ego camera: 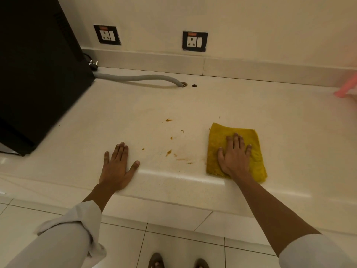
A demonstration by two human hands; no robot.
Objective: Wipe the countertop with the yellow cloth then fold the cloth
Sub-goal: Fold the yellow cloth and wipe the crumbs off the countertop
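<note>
A folded yellow cloth [216,140] lies flat on the cream countertop [280,117], near its front edge on the right. My right hand [234,157] presses down on the cloth, palm flat and fingers spread. My left hand [116,167] rests flat on the bare countertop to the left, fingers apart, holding nothing. Between the two hands are several brown smears and spots [169,152].
A large black appliance [36,74] stands at the left. A grey hose [139,78] runs from it into a hole at the back. Two wall sockets [194,41] sit above the backsplash. A pink object [347,88] shows at the right edge. Tiled floor lies below.
</note>
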